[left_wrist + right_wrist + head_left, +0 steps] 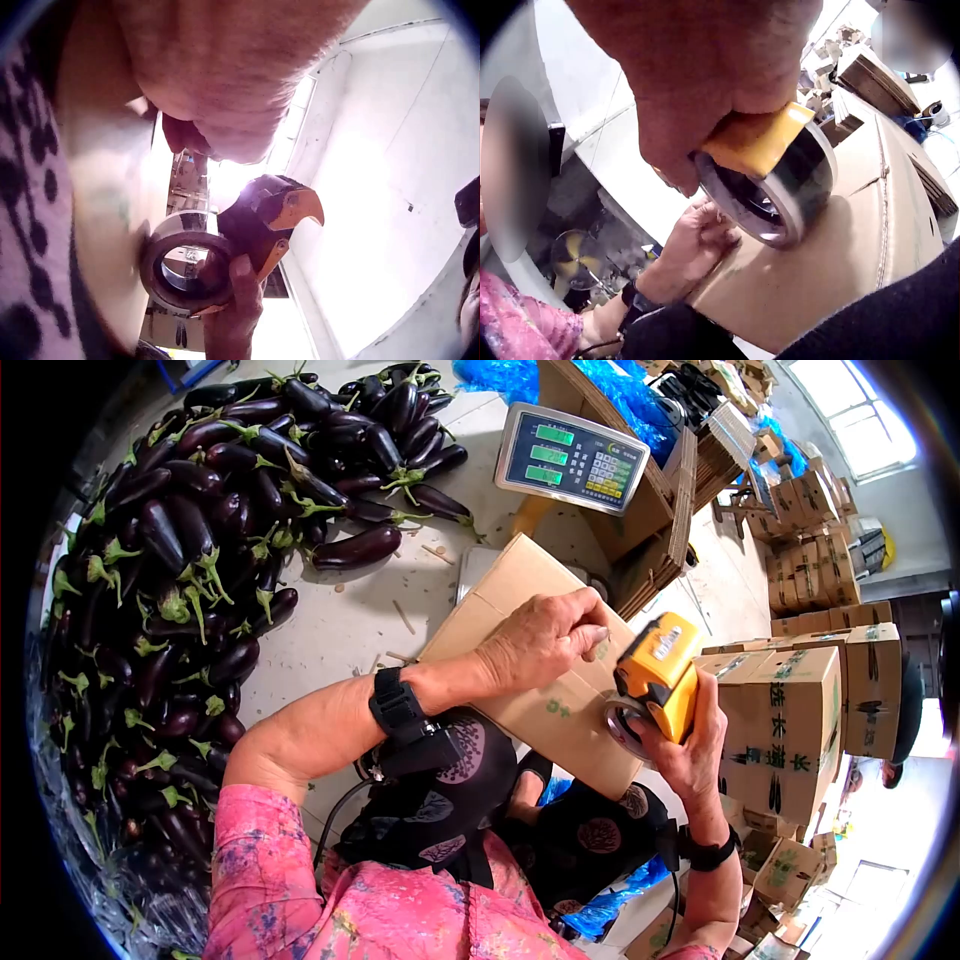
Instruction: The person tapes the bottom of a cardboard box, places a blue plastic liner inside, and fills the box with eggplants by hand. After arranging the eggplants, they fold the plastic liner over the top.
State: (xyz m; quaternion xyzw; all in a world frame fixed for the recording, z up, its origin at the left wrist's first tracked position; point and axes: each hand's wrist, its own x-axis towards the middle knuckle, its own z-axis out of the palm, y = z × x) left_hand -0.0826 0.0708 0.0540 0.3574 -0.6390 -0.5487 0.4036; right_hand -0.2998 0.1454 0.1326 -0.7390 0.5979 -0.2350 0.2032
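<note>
A brown cardboard box (510, 595) stands in front of the person's knees, with a small green print on its face. My left hand (540, 643) rests on this face near the far edge, its fingers curled in. In my right hand (692, 760) is a yellow tape dispenser (672, 665), gripped by its body at the right end of the box. The tape roll (810, 187) shows large in the right wrist view, right at the cardboard. From the left wrist view, the roll's open core and the right thumb (244, 277) on the dispenser are seen.
A big heap of eggplants (190, 550) fills the left side, with several loose ones on the floor. A scale display (572, 458) stands beyond the box, beside flattened cardboard (650, 550). Packed cartons (780, 720) are stacked at right. Blue plastic (500, 375) lies behind.
</note>
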